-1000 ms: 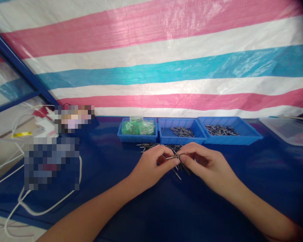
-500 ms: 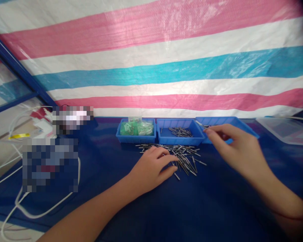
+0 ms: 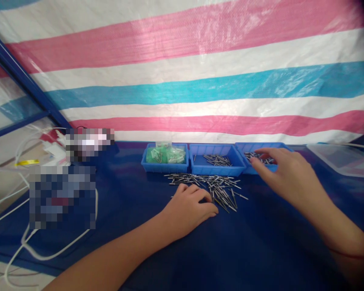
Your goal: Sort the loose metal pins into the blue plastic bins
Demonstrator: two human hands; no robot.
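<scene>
A loose pile of thin metal pins (image 3: pixel 218 188) lies on the blue table (image 3: pixel 230 250) in front of three small blue bins. My left hand (image 3: pixel 191 206) rests on the table at the pile's left edge, fingers curled under, and what they hold, if anything, is hidden. My right hand (image 3: pixel 282 173) hovers over the right bin (image 3: pixel 261 144), which holds more pins; its fingers are stretched out and apart. The middle bin (image 3: pixel 214 170) holds several pins. The left bin (image 3: pixel 165 166) holds small green packets.
A clear plastic tray (image 3: pixel 342 159) sits at the far right of the table. White cables (image 3: pixel 27 242) loop over the table's left edge beside blurred-out items. A striped tarpaulin (image 3: pixel 182 81) hangs right behind the bins.
Both hands held one pin together above the pile a second ago. My right hand then carried it right to the right bin and spread its fingers. My left hand sank onto the table.
</scene>
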